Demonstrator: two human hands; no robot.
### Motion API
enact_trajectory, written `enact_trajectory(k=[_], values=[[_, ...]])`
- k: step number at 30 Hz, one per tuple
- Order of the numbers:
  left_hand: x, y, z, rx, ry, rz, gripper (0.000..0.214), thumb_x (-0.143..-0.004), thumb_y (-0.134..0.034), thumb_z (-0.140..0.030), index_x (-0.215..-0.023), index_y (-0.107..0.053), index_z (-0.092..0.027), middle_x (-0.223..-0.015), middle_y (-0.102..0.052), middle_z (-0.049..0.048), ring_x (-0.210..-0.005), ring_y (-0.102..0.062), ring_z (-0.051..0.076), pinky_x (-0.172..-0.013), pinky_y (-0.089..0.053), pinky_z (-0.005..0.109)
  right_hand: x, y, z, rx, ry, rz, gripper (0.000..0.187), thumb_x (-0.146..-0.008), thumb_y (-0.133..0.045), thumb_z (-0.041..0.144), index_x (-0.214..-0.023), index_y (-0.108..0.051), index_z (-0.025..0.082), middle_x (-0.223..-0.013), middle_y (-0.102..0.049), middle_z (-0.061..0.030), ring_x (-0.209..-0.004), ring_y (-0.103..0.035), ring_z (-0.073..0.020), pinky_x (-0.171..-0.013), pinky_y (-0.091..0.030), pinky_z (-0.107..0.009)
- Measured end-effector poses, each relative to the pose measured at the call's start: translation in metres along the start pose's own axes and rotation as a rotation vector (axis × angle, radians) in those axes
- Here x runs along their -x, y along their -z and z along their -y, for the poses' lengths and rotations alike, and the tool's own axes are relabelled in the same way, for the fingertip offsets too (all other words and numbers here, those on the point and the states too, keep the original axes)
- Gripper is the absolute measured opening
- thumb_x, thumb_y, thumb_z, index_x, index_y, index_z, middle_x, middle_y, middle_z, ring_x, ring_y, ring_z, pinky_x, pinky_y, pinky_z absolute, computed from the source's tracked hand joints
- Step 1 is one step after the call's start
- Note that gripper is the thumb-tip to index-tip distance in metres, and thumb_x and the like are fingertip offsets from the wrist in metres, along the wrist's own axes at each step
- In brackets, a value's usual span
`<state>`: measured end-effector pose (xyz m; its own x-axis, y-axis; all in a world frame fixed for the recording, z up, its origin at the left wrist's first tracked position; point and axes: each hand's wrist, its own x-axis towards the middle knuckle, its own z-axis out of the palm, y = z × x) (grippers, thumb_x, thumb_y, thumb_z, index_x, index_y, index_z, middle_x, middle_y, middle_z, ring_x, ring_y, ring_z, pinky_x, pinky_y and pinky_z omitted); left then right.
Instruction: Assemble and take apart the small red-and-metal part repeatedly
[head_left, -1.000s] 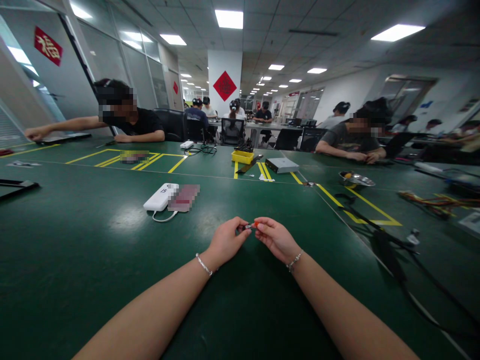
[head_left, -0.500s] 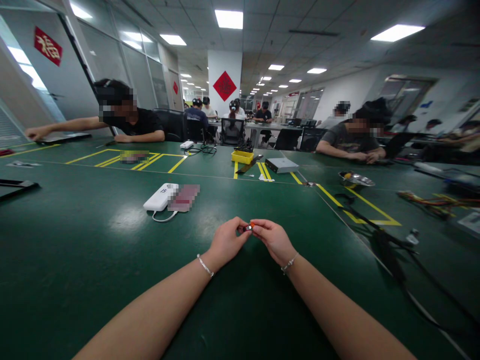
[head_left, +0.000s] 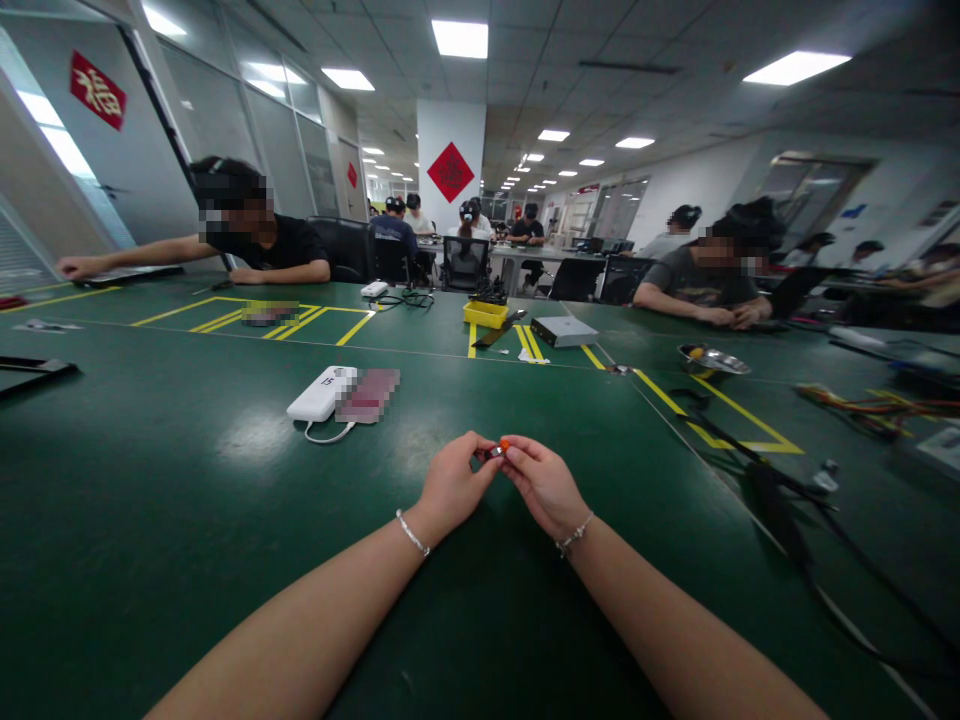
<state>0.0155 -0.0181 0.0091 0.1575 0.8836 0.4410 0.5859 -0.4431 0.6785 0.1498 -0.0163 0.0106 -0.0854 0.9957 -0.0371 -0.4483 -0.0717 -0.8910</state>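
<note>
My left hand and my right hand meet above the middle of the green table. Between their fingertips is a small piece with a shiny metal part and an orange part. The left fingers pinch its dark and metal end, while the right thumb and fingers close on the orange end. Most of the piece is covered by fingers, so its kind cannot be made out. Each wrist wears a silver bracelet.
Left of my hands lie a white power bank with a short cable and a blurred-out flat item. Farther back are a yellow bin and a grey box. Black cables run along the right. Co-workers sit across the table.
My right hand has shifted very slightly to the left and up. Both hands keep their pinch on the small orange and metal piece.
</note>
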Motion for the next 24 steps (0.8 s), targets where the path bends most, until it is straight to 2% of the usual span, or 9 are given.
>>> enact_trajectory(k=[10,17,24], values=[[-0.0010,0.0002,0.0001,-0.020,0.001,0.001,0.012,-0.074,-0.052,-0.028,-0.081,-0.055,-0.018,-0.075,-0.059,-0.0001,-0.068,-0.053,0.012,-0.061,-0.041,0.024,-0.0008,0.0003,-0.0045,0.099,0.037,-0.057,0.024,-0.058,-0.066,0.027,-0.078,-0.064,0.015,-0.076,-0.064,-0.0045,-0.074,-0.057,-0.0154,-0.077,-0.041,-0.033],[-0.0004,0.0005,0.0002,-0.020,0.000,-0.070,0.013,-0.075,-0.051,-0.028,-0.082,-0.055,-0.018,-0.076,-0.060,0.0003,-0.069,-0.054,0.012,-0.061,-0.041,0.024,0.0058,-0.0040,-0.0076,-0.045,-0.030,0.005,0.029,-0.063,-0.063,0.025,-0.090,-0.063,0.016,-0.091,-0.064,-0.0074,-0.086,-0.056,-0.0175,-0.078,-0.040,-0.033],[-0.0002,0.0008,0.0000,-0.059,-0.012,-0.099,0.014,-0.076,-0.050,-0.029,-0.081,-0.054,-0.018,-0.075,-0.059,0.0003,-0.069,-0.054,0.012,-0.062,-0.041,0.024,0.0061,-0.0042,-0.0077,0.005,-0.017,0.027,0.031,-0.065,-0.061,0.029,-0.094,-0.062,0.018,-0.097,-0.063,-0.0080,-0.092,-0.054,-0.0187,-0.079,-0.040,-0.034]])
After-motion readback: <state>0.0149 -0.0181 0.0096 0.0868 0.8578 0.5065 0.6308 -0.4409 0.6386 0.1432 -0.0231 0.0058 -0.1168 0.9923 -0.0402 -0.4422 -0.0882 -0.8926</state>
